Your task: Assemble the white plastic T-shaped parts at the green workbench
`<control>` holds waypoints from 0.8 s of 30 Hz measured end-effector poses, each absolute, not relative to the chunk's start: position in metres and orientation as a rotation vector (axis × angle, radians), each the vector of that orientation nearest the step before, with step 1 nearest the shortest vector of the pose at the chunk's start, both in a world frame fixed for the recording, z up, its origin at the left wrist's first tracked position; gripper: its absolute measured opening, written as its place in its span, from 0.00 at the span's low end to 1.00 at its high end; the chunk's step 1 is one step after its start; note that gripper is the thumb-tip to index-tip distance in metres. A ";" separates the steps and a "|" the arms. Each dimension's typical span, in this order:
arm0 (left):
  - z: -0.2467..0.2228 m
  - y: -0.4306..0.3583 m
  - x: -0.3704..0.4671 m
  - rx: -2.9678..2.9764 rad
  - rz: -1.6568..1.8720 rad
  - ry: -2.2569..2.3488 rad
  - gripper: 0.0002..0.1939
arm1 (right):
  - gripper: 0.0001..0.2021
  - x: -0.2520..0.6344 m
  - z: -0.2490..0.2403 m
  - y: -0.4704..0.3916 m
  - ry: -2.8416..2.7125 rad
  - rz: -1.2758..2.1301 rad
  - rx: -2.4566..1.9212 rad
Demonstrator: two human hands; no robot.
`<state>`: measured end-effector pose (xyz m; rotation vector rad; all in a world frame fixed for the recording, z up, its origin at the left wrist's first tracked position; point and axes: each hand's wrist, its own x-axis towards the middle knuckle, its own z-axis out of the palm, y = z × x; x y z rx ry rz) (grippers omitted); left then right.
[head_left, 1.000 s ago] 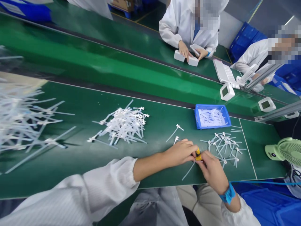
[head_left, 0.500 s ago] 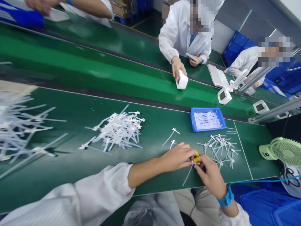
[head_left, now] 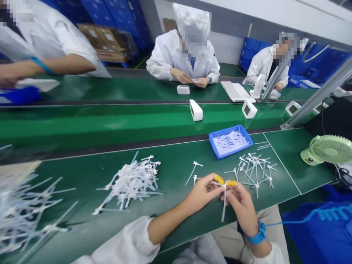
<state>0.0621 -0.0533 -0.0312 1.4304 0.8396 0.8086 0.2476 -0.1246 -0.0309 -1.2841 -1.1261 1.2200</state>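
Green desk [head_left: 176, 157] fills the near side of the room, and a conveyor [head_left: 96, 124] runs behind its far edge. Half a second ago, the fingers mostly covered the joint of the white tube piece [head_left: 223, 206]; now I see it exposed, close above the desk's front edge. My left hand [head_left: 205, 192] and right hand [head_left: 242, 205] both pinch it near this joint. So, I judge, its joint is easier to inspect.

The held tube piece [head_left: 223, 203] looks smooth, translucent plastic; the tray [head_left: 219, 155], smooth plastic; the conveyor belt [head_left: 137, 123], glossy; the post [head_left: 316, 94], satin metal; the sleeve [head_left: 129, 240], wrinkled cloth.
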 end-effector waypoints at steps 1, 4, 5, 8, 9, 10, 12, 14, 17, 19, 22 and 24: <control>-0.032 -0.053 0.062 1.425 0.800 0.844 0.14 | 0.18 0.241 -0.035 -0.124 -1.085 1.224 -1.264; -0.032 -0.053 0.062 1.504 0.806 0.870 0.12 | 0.18 0.233 -0.041 -0.124 -0.981 1.219 -1.259; -0.032 -0.054 0.062 1.558 0.818 0.879 0.11 | 0.17 0.233 -0.041 -0.124 -0.961 1.220 -1.263; -0.029 -0.054 0.063 1.701 0.854 0.884 0.09 | 0.18 0.234 -0.040 -0.124 -0.918 1.222 -1.268; -0.028 -0.054 0.062 1.724 0.860 0.878 0.09 | 0.18 0.235 -0.039 -0.124 -0.907 1.219 -1.268; -0.027 -0.054 0.062 1.736 0.863 0.872 0.09 | 0.18 0.235 -0.039 -0.124 -0.897 1.216 -1.270; -0.025 -0.055 0.061 1.743 0.860 0.868 0.09 | 0.19 0.234 -0.038 -0.125 -0.882 1.211 -1.283; -0.024 -0.056 0.061 1.743 0.856 0.878 0.10 | 0.18 0.234 -0.039 -0.126 -0.879 1.206 -1.306; -0.025 -0.057 0.060 1.741 0.860 0.895 0.14 | 0.16 0.236 -0.039 -0.127 -0.916 1.189 -1.345; -0.026 -0.057 0.060 1.734 0.864 0.894 0.16 | 0.15 0.237 -0.038 -0.126 -0.955 1.176 -1.366; -0.028 -0.056 0.060 1.718 0.867 0.874 0.17 | 0.13 0.240 -0.035 -0.124 -0.992 1.166 -1.372; -0.029 -0.055 0.060 1.717 0.876 0.857 0.17 | 0.12 0.241 -0.034 -0.123 -1.006 1.173 -1.360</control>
